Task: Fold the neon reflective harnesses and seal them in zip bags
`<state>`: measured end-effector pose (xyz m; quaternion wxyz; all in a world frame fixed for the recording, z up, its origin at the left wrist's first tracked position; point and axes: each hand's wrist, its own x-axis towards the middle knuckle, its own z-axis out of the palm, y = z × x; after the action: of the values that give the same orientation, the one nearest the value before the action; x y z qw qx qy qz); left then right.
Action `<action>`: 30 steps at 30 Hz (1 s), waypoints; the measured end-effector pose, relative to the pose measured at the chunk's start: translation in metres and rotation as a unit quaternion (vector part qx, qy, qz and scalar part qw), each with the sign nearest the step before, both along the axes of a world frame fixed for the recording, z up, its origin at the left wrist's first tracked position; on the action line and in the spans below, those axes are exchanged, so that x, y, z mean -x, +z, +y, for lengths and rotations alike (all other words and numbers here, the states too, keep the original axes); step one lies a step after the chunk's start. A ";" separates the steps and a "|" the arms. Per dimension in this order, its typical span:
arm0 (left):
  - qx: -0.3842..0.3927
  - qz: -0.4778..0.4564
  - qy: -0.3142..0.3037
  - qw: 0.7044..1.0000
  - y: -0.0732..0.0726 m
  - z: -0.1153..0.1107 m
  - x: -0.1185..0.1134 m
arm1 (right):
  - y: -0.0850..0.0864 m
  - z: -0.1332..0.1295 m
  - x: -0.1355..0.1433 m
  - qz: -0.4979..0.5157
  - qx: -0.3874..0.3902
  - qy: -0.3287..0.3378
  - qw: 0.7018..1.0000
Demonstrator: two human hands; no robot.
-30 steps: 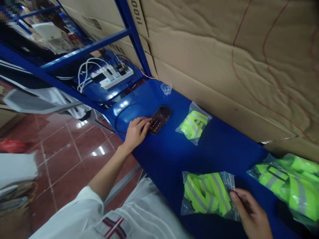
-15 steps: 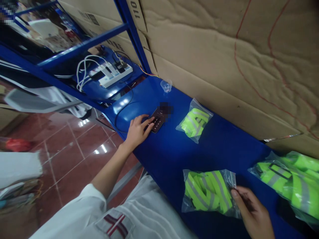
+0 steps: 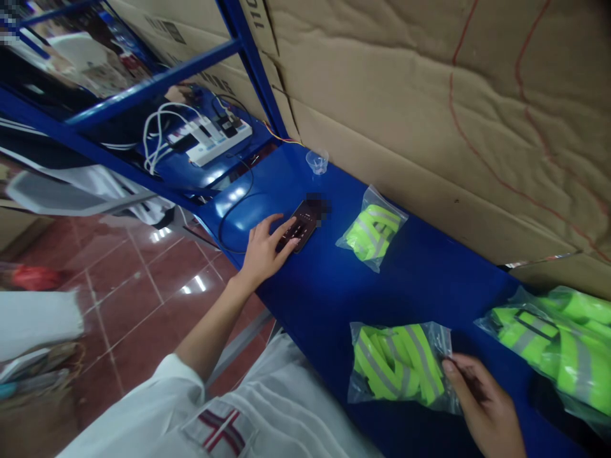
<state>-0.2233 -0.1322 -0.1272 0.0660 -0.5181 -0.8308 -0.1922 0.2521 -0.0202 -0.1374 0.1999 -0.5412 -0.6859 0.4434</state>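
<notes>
My left hand (image 3: 267, 249) rests with spread fingers on a dark smartphone (image 3: 305, 230) lying on the blue table; its thumb and a fingertip touch the lit screen. My right hand (image 3: 487, 401) pinches the edge of a clear plastic bag (image 3: 440, 343) at the near side of the table. Folded inside that bag is a neon-yellow reflective strap (image 3: 401, 362) with grey stripes. Another bagged reflective strap (image 3: 375, 230) lies beyond it, to the right of the phone. Several more bagged reflective straps (image 3: 568, 350) are heaped to the right of my right hand.
A small clear plastic cup (image 3: 317, 162) stands near the cardboard wall (image 3: 405, 114). Past the blue metal frame (image 3: 157, 83), a white power strip (image 3: 222, 145) carries plugged-in cables. A black cable (image 3: 223, 222) runs along the table's left end. Another person sits beyond the frame.
The fingers of my left hand have shifted slightly over the phone screen. My right hand keeps its hold on the bag, which stays in place.
</notes>
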 end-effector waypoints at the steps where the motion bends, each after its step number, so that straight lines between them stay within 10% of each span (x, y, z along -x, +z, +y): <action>1: -0.010 0.003 0.000 1.000 0.000 0.001 0.000 | 0.000 0.000 0.000 -0.001 -0.004 0.002 1.000; 30: -0.057 0.029 -0.005 0.998 -0.008 -0.001 -0.001 | -0.004 0.002 -0.002 0.010 0.011 0.011 1.000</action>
<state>-0.2225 -0.1328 -0.1357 0.1188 -0.5233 -0.8134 -0.2245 0.2544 -0.0179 -0.1417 0.1956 -0.5315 -0.6848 0.4587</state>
